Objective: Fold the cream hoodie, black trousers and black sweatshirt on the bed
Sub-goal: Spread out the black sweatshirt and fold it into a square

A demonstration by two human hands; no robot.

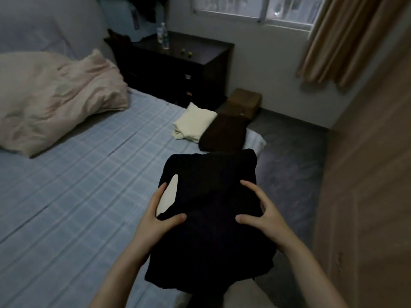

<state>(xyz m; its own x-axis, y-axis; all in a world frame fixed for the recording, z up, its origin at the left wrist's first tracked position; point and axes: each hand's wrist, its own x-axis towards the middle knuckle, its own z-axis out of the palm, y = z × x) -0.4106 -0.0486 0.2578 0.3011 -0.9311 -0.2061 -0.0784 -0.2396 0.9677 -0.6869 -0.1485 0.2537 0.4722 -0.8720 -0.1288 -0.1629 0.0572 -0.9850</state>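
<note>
- My left hand (155,211) and right hand (263,213) grip the folded black garment (211,236) by its sides, thumbs on top, over the bed's (77,196) right edge.
- The cream hoodie (195,123) lies folded at 12 o'clock, touching a dark folded garment (224,134) at that same edge.
- The sheet runs wide toward 9 o'clock.

Matt black cloth sweatshirt (211,210), checked cotton-like bed sheet (73,174), dark wood nightstand (178,70).

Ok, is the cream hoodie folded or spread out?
Folded. The hoodie lies as a compact layered bundle near the edge of the bed, beside a folded dark garment.
</note>
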